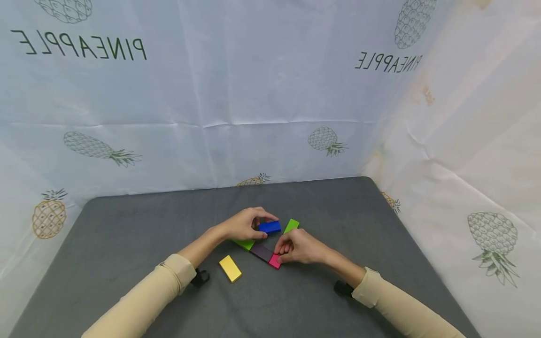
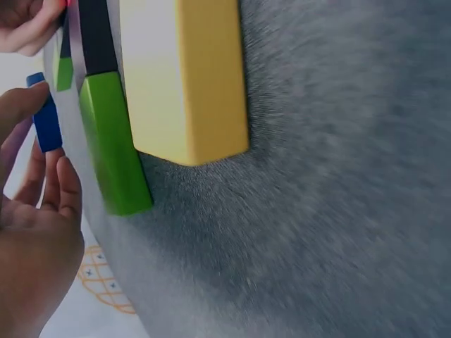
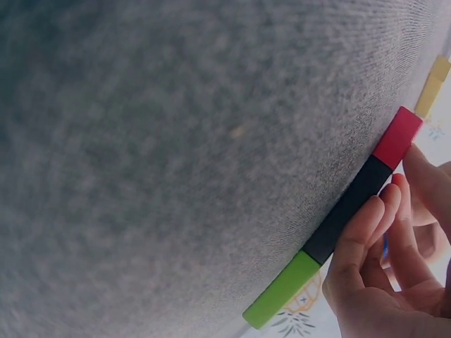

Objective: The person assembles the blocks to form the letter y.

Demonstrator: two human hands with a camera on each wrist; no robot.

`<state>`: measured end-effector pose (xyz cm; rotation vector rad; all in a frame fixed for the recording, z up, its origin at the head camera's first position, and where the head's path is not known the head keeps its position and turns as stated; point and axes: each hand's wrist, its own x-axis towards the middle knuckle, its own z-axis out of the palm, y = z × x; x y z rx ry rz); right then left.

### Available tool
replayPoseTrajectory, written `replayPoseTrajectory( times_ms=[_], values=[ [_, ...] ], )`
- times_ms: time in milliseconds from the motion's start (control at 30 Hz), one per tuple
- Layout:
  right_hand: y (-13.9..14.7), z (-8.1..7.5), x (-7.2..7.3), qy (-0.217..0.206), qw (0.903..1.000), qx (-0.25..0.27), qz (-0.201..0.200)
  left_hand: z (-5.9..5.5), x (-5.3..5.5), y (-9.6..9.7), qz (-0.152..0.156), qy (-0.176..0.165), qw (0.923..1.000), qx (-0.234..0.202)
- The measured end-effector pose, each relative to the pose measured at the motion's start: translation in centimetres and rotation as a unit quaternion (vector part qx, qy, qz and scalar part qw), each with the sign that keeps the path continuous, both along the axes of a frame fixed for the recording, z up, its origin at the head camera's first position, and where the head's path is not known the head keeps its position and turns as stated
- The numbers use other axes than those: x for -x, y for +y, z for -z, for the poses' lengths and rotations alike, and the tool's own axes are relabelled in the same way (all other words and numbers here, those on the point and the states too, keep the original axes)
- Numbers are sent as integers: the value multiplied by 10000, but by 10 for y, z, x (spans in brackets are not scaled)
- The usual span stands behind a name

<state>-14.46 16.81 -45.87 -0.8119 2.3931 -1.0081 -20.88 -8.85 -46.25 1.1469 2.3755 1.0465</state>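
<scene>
My left hand (image 1: pixel 245 224) pinches a blue block (image 1: pixel 269 227) by its end, between thumb and fingers. The left wrist view shows the same blue block (image 2: pixel 46 116) held above the far side of the row. With bent fingers, my right hand (image 1: pixel 303 247) grips the pinkish-red block (image 1: pixel 274 261) at the corner of an angled row. A dark block (image 1: pixel 261 252) and a green block (image 1: pixel 244 244) run left from that corner. On the other side, a black block (image 3: pixel 349 211) and another green block (image 3: pixel 282 290) continue the row, partly behind my right hand in the head view.
A yellow block (image 1: pixel 230 268) lies apart, nearer me, left of the row. Everything rests on a grey cloth-like tabletop (image 1: pixel 169 220). White pineapple-print sheets (image 1: pixel 253 84) hang behind and to the right. Dark wrist straps (image 1: pixel 200 278) sit at the cuffs.
</scene>
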Motion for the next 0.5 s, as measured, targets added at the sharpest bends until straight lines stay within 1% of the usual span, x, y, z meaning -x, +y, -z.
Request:
replayPoseTrajectory(
  times_ms=[67,233,333,400,500],
  values=[
    [0,0,0,-2,10000,-2,2,-3,-4,-4,5,29,10000,-50],
    [-1,0,0,-3,10000,-15,5,-11,-17,-18,-180,32,9998,-33],
    [-1,0,0,11,10000,-12,7,-15,-26,-28,-277,-7,9996,-30],
    [-1,0,0,29,10000,-6,8,-15,-33,-33,-311,-12,9995,-58],
    [0,0,0,53,10000,11,17,-13,-45,-39,-344,-10,9994,-100]
  ],
)
